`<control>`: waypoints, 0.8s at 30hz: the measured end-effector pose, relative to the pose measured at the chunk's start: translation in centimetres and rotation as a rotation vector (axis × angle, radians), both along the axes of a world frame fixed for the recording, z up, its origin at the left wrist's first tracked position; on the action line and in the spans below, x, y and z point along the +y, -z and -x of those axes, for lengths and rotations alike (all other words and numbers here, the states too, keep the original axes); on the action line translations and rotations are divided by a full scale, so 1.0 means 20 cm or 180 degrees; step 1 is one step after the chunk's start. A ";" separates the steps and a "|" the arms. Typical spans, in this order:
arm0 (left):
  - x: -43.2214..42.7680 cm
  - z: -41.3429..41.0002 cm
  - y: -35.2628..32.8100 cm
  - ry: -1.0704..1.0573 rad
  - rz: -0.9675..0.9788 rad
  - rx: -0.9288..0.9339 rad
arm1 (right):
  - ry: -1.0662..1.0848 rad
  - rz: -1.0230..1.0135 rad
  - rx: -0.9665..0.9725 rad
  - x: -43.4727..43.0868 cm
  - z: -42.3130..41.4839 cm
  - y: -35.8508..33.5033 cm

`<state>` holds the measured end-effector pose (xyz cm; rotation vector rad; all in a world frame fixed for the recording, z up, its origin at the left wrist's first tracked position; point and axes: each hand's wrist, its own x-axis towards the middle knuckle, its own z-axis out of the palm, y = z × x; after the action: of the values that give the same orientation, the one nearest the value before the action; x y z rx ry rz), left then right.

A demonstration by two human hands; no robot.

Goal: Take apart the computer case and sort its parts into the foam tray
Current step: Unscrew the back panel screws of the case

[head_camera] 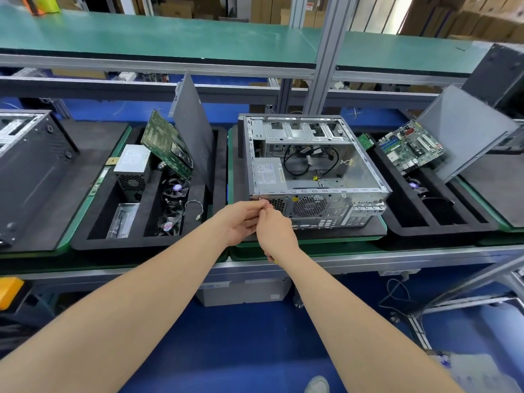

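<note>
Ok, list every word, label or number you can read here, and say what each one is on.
None is legible.
Grey label inside the computer case: print too small.
White label on the power supply in the foam tray: blurred.
Yellow sticker on the case's rear: too small.
Fan sticker in that tray: blurred.
Red-and-white sign in the background: blurred.

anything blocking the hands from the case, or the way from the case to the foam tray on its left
Nothing visible. The left hand and right hand are at the case's near left corner. The foam tray sits right beside it; only the panel leaning in it rises along that side.
</note>
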<state>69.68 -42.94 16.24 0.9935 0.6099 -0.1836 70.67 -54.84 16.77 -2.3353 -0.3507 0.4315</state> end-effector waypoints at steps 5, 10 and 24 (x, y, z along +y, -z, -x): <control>-0.03 -0.01 -0.01 -0.0115 -0.0070 -0.0021 | -0.0100 0.0822 -0.0676 0.00 0.00 0.06; -0.04 -0.01 0.00 -0.0210 -0.0224 -0.0093 | -0.0100 0.0332 -0.0232 -0.01 -0.02 0.02; 0.03 -0.01 0.00 0.0289 0.0015 0.0109 | 0.0640 -0.4018 0.4489 -0.10 0.03 -0.01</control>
<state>69.80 -42.31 16.32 1.0159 0.5957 -0.2828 70.11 -56.86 17.03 -0.5184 0.2727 1.1591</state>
